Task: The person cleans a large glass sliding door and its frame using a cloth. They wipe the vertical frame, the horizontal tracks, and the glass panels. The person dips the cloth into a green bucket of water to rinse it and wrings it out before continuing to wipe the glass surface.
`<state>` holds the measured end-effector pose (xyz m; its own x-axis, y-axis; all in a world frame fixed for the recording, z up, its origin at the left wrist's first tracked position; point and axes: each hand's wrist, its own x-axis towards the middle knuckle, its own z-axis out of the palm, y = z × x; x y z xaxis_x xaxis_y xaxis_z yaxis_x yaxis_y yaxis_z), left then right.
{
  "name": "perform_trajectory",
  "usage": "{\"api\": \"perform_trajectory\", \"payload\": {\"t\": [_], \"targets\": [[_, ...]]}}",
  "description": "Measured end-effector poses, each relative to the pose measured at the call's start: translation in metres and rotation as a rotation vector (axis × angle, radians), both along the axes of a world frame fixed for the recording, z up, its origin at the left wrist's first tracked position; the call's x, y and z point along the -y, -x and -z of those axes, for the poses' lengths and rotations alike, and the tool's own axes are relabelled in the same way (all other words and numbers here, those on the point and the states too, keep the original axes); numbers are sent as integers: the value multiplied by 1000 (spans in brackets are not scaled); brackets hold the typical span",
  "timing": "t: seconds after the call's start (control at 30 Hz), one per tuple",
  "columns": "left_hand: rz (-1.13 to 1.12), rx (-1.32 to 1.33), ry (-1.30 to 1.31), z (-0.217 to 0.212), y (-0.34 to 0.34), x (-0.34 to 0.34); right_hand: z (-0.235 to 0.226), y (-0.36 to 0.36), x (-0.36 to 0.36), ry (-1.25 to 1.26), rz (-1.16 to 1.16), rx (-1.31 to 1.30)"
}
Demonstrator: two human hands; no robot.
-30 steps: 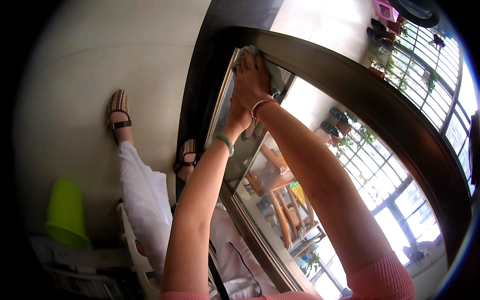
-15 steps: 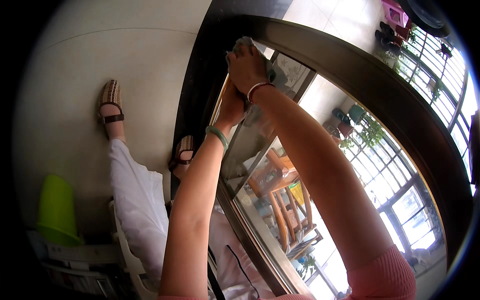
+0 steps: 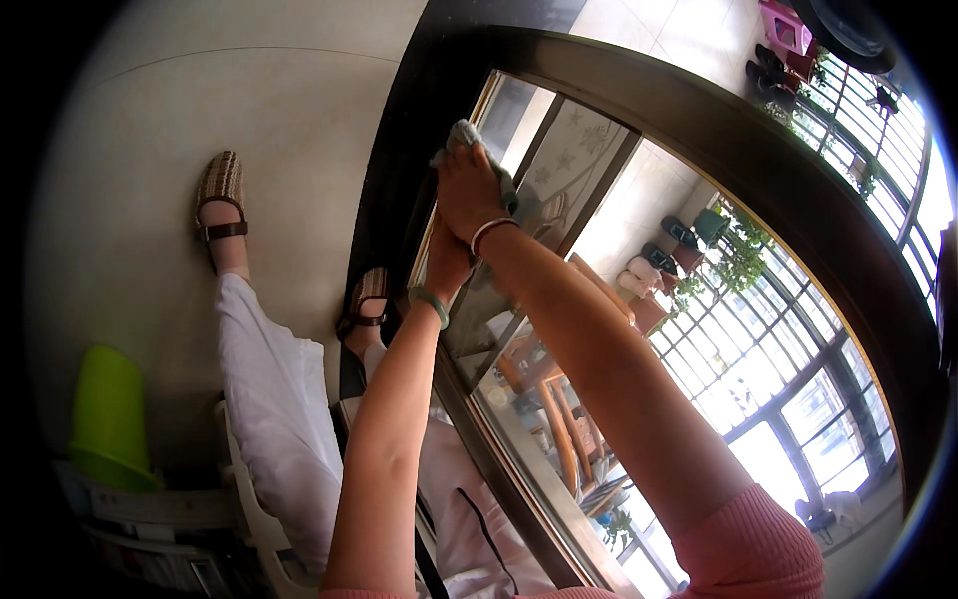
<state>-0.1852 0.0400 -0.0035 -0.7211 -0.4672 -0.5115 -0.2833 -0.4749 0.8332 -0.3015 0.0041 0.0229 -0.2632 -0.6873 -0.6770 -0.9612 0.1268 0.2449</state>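
Observation:
My right hand (image 3: 469,195), with a red and white bracelet at its wrist, presses a crumpled grey-green cloth (image 3: 462,133) against the far part of a framed glass pane (image 3: 569,150). The cloth sticks out past the fingertips and along the hand's right side. Just below it and partly covered by it is my left hand (image 3: 449,255), close to the frame's left edge; a green bangle (image 3: 431,306) circles that wrist. Its fingers are hidden, so what they hold does not show. A dark wide frame (image 3: 699,90) borders the glass.
Wooden chairs (image 3: 569,429), plants (image 3: 740,250) and a barred window (image 3: 798,369) appear in the glass. To the left stand a lime-green bin (image 3: 108,419) and my feet in woven brown shoes (image 3: 222,185). A pink stool (image 3: 786,28) is at the far right.
Both hands and the cloth have moved nearer to me and slightly left along the glass, uncovering the far corner of the pane. My right hand still has the cloth.

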Motion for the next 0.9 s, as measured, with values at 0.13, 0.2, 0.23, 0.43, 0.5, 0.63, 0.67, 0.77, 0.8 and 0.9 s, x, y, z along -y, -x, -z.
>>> {"api": "perform_trajectory", "payload": {"t": [0.13,0.2,0.23,0.43,0.5,0.63,0.67,0.77,0.8,0.9], "targets": [[-18,52,-46,-3,-30,-16,4,-31,-14,-96,-1,34],[11,80,4,7,-49,-31,4,-47,-18,-131,-37,44],[32,88,25,10,-56,-39,7,-53,-24,-134,-33,42],[-87,60,-424,9,-119,-85,14,-109,-62,-259,-3,164],[-575,-36,-1095,5,-149,-116,6,-132,-75,-279,-25,220],[-945,220,-1481,-43,-138,-92,-18,-147,-86,-274,-78,332],[-931,286,-1434,-53,-135,-88,-26,-144,-83,-273,-81,366],[-791,266,-1236,-69,-129,-101,-39,-140,-90,-237,43,422],[-772,265,-1213,-79,-130,-103,-47,-141,-93,-239,76,459],[-736,183,-1107,-106,-129,-121,-81,-137,-103,-163,42,452]]}}
